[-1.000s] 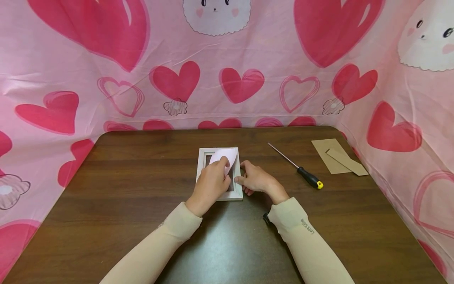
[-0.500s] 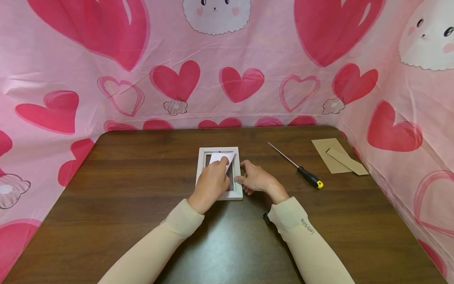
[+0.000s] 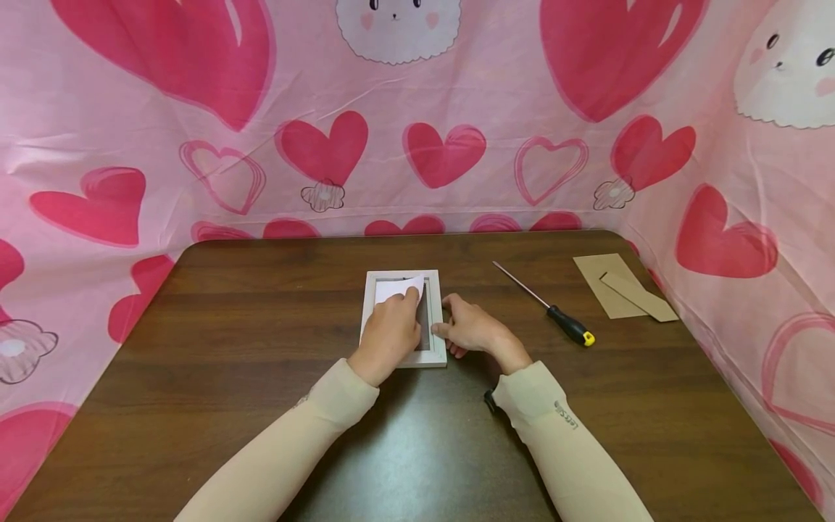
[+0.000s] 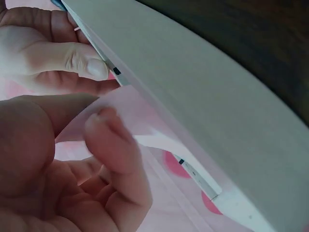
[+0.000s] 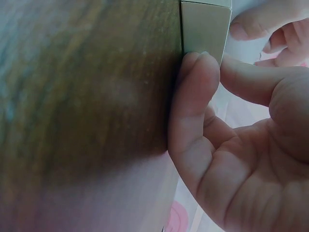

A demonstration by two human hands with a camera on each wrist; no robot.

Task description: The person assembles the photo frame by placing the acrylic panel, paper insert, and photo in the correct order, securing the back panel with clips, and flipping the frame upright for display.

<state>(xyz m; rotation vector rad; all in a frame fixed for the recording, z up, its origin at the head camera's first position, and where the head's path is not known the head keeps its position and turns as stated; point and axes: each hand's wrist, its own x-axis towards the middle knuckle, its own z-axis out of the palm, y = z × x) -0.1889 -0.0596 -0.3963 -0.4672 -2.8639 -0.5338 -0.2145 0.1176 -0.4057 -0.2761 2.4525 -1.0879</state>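
A small white picture frame (image 3: 433, 358) lies flat on the table, its opening dark inside. My left hand (image 3: 388, 333) reaches over its left side and pinches a sheet of white paper (image 3: 390, 288) between thumb and index finger. The paper lies over the upper part of the opening, its right corner curled up. Close up in the left wrist view, the paper (image 4: 140, 113) bends beside the frame's side (image 4: 203, 72). At the right edge, my right hand (image 3: 479, 330) grips the frame, thumb on the rail and a fingertip along the outer side (image 5: 205, 29).
A screwdriver (image 3: 566, 325) with a black and yellow handle lies right of the frame. Farther right is a brown backing board (image 3: 596, 272) with a narrower brown strip (image 3: 636, 296) across it. A pink heart-print cloth (image 3: 391, 196) hangs behind the wooden table (image 3: 228, 326).
The paper has shifted left and flattened toward the frame's opening, its raised curl now smaller. My left hand has moved only slightly; my right hand stays on the frame's edge.
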